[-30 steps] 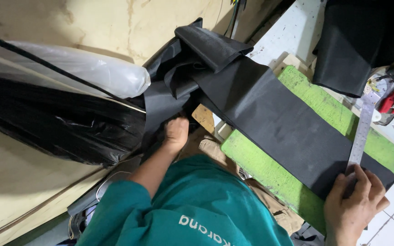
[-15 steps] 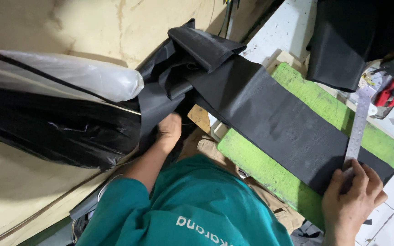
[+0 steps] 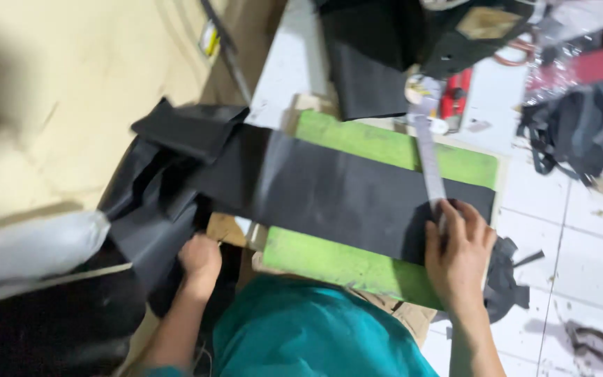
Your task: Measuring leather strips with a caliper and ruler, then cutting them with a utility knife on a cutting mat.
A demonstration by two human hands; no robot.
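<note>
At the near left, the left hand (image 3: 200, 262) is curled into the bunched end of the black fabric (image 3: 169, 209), fingers closed on the folds where the cloth hangs off the edge of the surface. From that bunch a long black fabric strip (image 3: 329, 192) runs to the right, lying flat across the green cutting mat (image 3: 329, 262), which shows above and below the strip. At the strip's right end the right hand (image 3: 458, 251) lies flat with fingers spread, pressing down on the near end of a pale ruler (image 3: 428, 157) that crosses the strip and points away toward the far side; it grips nothing.

Compared with a second ago, the view has swung so that the strip now runs nearly level rather than slanting. The left hand has stayed at the bunched cloth, and the right hand has stayed on the ruler's near end.

At the far left a clear plastic-wrapped roll (image 3: 29, 248) lies just beside the bunched fabric. Farther off, beyond the mat, a dark folded cloth (image 3: 368, 70) lies on the white surface (image 3: 287, 66), with a red tool (image 3: 455, 94) near the ruler's far end. To the right is the white tiled floor (image 3: 567, 209), bearing black straps (image 3: 581, 132).
</note>
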